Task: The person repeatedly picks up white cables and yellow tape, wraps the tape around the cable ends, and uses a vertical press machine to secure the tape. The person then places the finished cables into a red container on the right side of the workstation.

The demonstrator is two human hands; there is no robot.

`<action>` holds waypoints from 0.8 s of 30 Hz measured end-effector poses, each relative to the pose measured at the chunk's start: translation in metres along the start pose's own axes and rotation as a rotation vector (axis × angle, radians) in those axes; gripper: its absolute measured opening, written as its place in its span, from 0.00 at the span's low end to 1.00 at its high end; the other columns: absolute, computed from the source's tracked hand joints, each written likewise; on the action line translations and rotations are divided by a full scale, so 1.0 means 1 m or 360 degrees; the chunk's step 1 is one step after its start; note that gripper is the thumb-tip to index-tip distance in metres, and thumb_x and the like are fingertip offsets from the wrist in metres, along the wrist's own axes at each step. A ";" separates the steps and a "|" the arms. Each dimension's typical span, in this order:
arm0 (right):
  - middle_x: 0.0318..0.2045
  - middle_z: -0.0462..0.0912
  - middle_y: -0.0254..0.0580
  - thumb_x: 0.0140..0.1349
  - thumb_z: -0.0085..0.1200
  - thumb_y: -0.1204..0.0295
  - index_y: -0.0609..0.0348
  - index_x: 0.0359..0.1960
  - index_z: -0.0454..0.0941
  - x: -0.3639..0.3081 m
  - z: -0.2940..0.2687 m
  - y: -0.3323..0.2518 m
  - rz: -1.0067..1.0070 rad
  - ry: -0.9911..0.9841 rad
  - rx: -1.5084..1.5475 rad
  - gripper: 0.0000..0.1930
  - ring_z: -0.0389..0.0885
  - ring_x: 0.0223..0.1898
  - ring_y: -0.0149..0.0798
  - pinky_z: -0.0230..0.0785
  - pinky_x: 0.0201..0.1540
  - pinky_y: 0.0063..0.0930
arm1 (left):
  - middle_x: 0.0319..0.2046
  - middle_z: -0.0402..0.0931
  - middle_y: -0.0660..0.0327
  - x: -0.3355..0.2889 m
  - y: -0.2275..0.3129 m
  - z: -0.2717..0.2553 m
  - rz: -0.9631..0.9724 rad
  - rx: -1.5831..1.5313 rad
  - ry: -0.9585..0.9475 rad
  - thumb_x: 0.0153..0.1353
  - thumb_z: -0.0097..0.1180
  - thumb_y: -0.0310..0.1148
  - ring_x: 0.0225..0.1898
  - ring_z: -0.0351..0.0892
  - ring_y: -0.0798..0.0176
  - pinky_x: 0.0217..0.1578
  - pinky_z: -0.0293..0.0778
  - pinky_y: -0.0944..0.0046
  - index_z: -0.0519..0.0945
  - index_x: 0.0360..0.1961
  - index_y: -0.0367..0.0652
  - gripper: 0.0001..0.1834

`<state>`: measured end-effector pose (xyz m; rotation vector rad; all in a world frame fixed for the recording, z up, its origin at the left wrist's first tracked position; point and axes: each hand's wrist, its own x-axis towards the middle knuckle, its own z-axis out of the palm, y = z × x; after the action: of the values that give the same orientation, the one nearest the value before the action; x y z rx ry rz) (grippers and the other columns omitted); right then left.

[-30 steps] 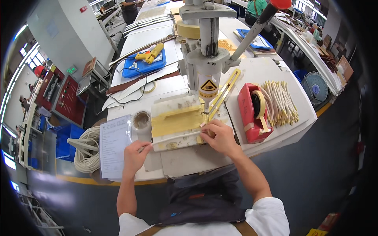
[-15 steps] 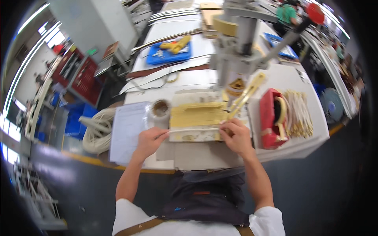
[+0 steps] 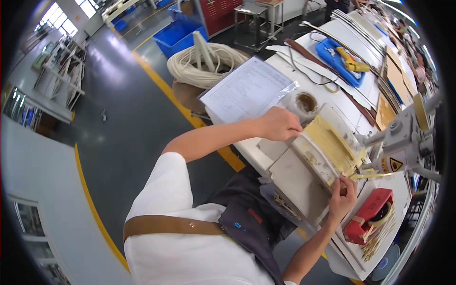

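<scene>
My left hand (image 3: 281,124) is closed in a pinch at one end of a short white cord (image 3: 321,154). At the cord's other end my right hand (image 3: 343,194) is closed, thumb and fingers pressed together. Stretched between them, the cord lies along the near edge of a pale, stained board. Several yellow tape strips (image 3: 327,137) cover the middle of that board, just beyond the cord. Close to my left hand stands a roll in clear plastic (image 3: 304,103). A grey lever press (image 3: 396,137) with a warning label rises beyond my right hand.
Right of my right hand are a red tape dispenser (image 3: 362,223) and a bundle of pale cords (image 3: 380,235). A paper sheet (image 3: 249,90) lies left of the roll. A white rope coil (image 3: 204,64) and blue bin (image 3: 175,35) stand beside the table. A blue tray (image 3: 327,50) sits farther back.
The view has swung to the left and tilted, so the table now lies toward the right. Both hands keep their pinch on the cord's ends.
</scene>
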<state>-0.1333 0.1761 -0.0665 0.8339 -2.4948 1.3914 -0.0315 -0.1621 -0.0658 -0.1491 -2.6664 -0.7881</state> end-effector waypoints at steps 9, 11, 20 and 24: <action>0.40 0.83 0.38 0.61 0.65 0.79 0.64 0.40 0.85 -0.001 0.001 -0.008 -0.0106 0.0290 -0.0120 0.06 0.67 0.24 0.21 0.58 0.24 0.19 | 0.36 0.85 0.67 0.008 0.000 0.001 -0.0009 0.0001 -0.0044 0.63 0.62 0.40 0.39 0.84 0.54 0.40 0.77 0.55 0.89 0.37 0.50 0.09; 0.40 0.83 0.40 0.62 0.63 0.80 0.65 0.39 0.84 -0.012 0.002 -0.036 -0.0205 0.0326 -0.0012 0.05 0.71 0.26 0.24 0.61 0.27 0.18 | 0.36 0.85 0.67 0.005 -0.003 0.003 -0.0017 0.0009 -0.0017 0.63 0.62 0.40 0.39 0.85 0.54 0.40 0.77 0.55 0.89 0.38 0.50 0.09; 0.48 0.84 0.46 0.54 0.68 0.72 0.61 0.64 0.74 -0.048 0.041 -0.217 -0.0646 -0.2030 0.1466 0.33 0.83 0.45 0.50 0.76 0.50 0.39 | 0.38 0.86 0.66 0.000 -0.001 0.000 -0.0076 0.0038 -0.0097 0.64 0.61 0.41 0.40 0.84 0.54 0.41 0.78 0.55 0.89 0.39 0.52 0.10; 0.42 0.82 0.48 0.52 0.60 0.78 0.62 0.62 0.74 -0.048 0.049 -0.247 -0.0459 -0.2560 0.1540 0.31 0.83 0.43 0.51 0.76 0.47 0.42 | 0.38 0.85 0.64 0.007 0.002 -0.003 -0.0016 0.0112 -0.0162 0.64 0.60 0.41 0.41 0.84 0.53 0.42 0.77 0.54 0.89 0.40 0.52 0.10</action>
<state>0.0471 0.0531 0.0685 3.3643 -1.7101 2.2476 -0.0368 -0.1617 -0.0598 -0.1619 -2.7889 -0.7066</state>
